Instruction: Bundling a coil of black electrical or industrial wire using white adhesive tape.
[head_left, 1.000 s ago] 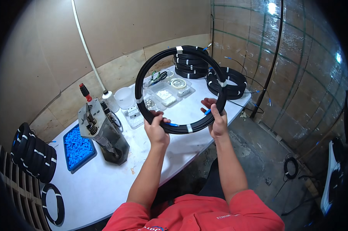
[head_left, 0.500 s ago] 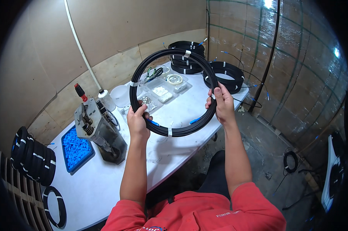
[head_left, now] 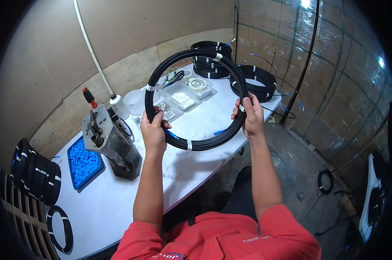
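Observation:
Above the white table I hold up a coil of black cable (head_left: 209,144), bound at several spots with white tape. My left hand (head_left: 154,132) is closed round the coil's lower left side. On the opposite side my right hand (head_left: 251,116) grips it, thumb toward me. Two blue connectors show on the coil's inner edge: one blue connector (head_left: 173,134) beside my left fingers, another blue connector (head_left: 220,132) at the lower right. Through the ring I see clear trays (head_left: 181,101) with small white parts and a bag of small metal pieces (head_left: 166,110).
A metal bench press (head_left: 111,141) stands at left on the table (head_left: 183,173), beside a blue tray (head_left: 77,187) of small blue parts. Stacked black coils (head_left: 209,69) and another coil stack (head_left: 260,89) sit at the back right. More coils (head_left: 36,173) stand far left.
The coil is still in both hands and has tilted slightly, its top edge rising a little. The view has shifted slightly; nothing was let go.

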`<state>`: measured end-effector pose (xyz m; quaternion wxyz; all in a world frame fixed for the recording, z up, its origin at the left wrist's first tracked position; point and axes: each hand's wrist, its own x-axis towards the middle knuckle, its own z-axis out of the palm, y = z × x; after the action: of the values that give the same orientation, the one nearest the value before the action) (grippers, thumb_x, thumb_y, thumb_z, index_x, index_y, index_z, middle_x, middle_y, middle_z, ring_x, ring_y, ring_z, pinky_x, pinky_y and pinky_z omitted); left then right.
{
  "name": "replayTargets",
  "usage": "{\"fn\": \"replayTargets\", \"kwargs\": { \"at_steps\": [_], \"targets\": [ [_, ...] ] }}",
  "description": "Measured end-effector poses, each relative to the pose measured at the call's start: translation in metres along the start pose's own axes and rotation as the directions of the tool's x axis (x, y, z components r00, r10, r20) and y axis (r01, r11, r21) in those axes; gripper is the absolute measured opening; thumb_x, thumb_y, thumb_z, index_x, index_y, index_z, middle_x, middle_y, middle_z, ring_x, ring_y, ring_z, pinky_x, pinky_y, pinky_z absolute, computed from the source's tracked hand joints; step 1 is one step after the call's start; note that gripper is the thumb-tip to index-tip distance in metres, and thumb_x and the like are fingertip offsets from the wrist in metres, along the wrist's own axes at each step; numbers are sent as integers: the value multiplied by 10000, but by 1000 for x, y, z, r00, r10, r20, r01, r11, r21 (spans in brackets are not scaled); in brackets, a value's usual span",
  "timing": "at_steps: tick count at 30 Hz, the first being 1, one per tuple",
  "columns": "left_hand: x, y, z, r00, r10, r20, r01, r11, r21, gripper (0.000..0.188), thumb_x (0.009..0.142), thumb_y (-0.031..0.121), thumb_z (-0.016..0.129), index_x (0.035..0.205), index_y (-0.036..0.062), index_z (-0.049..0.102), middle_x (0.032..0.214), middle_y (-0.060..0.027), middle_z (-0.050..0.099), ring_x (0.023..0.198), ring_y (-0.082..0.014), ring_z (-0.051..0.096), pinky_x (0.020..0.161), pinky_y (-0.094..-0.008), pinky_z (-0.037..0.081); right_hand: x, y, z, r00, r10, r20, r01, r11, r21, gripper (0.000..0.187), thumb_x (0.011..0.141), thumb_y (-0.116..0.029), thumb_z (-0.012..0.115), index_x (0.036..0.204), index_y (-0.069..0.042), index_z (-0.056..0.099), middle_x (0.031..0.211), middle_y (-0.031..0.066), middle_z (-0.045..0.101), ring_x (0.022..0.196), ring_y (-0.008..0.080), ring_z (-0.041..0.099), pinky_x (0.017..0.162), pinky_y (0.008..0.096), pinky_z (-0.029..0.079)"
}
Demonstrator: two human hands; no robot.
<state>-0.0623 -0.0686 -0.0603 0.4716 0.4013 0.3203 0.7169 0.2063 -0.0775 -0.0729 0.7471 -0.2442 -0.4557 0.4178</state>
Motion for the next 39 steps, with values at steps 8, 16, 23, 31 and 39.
{"fn": "replayTargets", "kwargs": {
  "at_steps": [8,16,23,31,39],
  "targets": [
    [-1,5,4,999,42,34,-45,995,85,149,881,20,567,1028,32,543,798,-20,552,552,-71,459,510,-236,397,-11,4,15,981,100,-165,-81,990,118,425,982,-400,537,1220,-53,474,836,48,512,600,138,515,495,248,423],
    [11,12,2,997,19,78,-30,989,144,103,877,31,578,979,35,560,765,-15,554,546,-82,472,511,-246,410,-15,12,11,970,190,-151,-165,972,165,329,949,-394,608,1063,-89,558,622,-57,383,497,52,379,455,219,338],
    [15,13,-1,992,27,122,-55,970,238,274,876,99,654,1120,5,573,861,-49,608,665,-111,571,644,-250,484,-20,15,11,981,148,-128,-119,970,213,321,937,-409,614,1046,-115,544,627,-63,373,519,46,367,483,208,332],
    [-22,-59,8,1000,26,9,-22,957,-288,566,938,266,632,1378,34,362,1146,-89,552,1046,-196,562,943,-333,433,-35,26,61,926,108,-362,58,906,419,337,940,-471,583,992,-155,478,653,-56,345,530,64,323,490,226,311],
    [-32,-48,48,964,-262,45,236,764,-601,305,878,76,687,1130,72,517,858,-21,569,812,-128,571,739,-339,485,-44,51,89,893,117,-435,176,799,575,373,965,-485,529,1027,-142,395,681,-32,352,572,92,362,582,281,386]
  ]
}}
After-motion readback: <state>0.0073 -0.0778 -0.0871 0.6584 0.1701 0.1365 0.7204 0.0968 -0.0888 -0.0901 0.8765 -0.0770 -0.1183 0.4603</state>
